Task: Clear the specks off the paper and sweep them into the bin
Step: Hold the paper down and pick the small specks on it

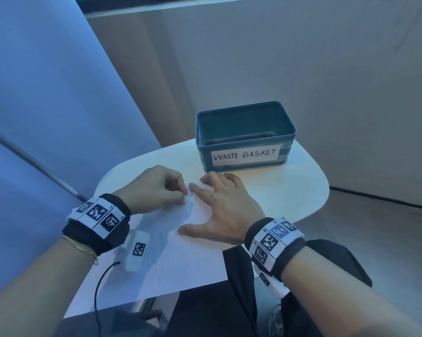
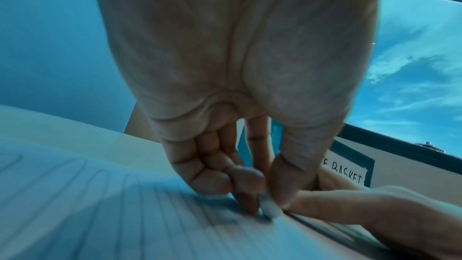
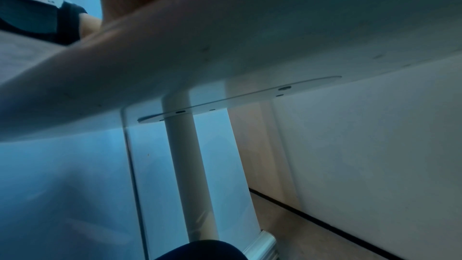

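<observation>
A lined white paper (image 1: 180,263) lies on the small round table (image 1: 290,190). At the paper's far end my left hand (image 1: 184,194) pinches a small white piece (image 2: 270,208), possibly an eraser, between thumb and fingertips and presses it on the sheet (image 2: 125,215). My right hand (image 1: 219,203) lies flat on the paper with fingers spread, its index finger (image 2: 350,201) right beside the white piece. The teal bin (image 1: 205,156), labelled WASTE BASKET, stands just behind both hands. The specks are too small to make out.
A white tagged device (image 1: 137,251) hangs under my left wrist over the paper, with a black cable (image 1: 100,283) trailing off the near edge. The right wrist view sees only the table's underside (image 3: 250,46) and its post (image 3: 185,165). A wall stands behind the bin.
</observation>
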